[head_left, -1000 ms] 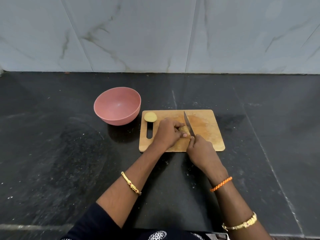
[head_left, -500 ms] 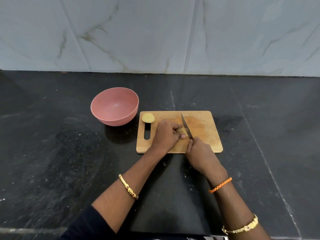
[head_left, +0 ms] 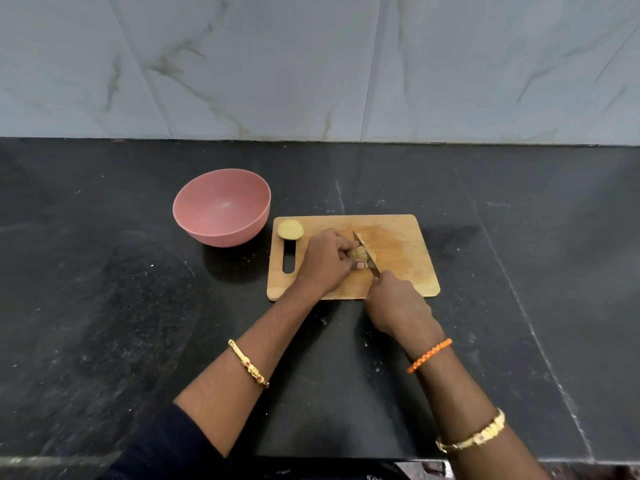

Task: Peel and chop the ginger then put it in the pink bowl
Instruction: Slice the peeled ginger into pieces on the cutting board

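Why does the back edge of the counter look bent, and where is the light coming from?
Head view: the wide-angle lens bows the counter edge; soft shadows fall left of the pink bowl and beneath it, so light likely comes from upper right; a faint glare spot sits inside the bowl.

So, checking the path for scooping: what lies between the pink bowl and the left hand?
In the head view, a separate ginger piece on the cutting board's corner.
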